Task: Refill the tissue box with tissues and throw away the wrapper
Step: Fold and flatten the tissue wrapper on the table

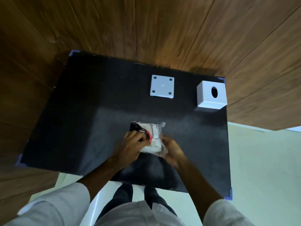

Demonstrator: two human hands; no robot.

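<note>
Both hands grip the tissue pack [149,137] low over the middle of the black counter [81,115]: the left hand [132,144] is closed on its printed end, the right hand [171,149] pinches the clear wrapper. To open it cleanly, pull the film apart without crushing the tissues. The white tissue box [211,95] and its base plate [162,87] wait well apart at the far edge.

Left hand [132,142] and right hand [171,150] grip tissue pack [152,136] over black worktop [81,119]; tissue box [211,94] and its base plate [162,87] lie apart.

Matt black table [81,121]; glossy plastic wrapper [154,129]; wood-grain wall [146,30].
</note>
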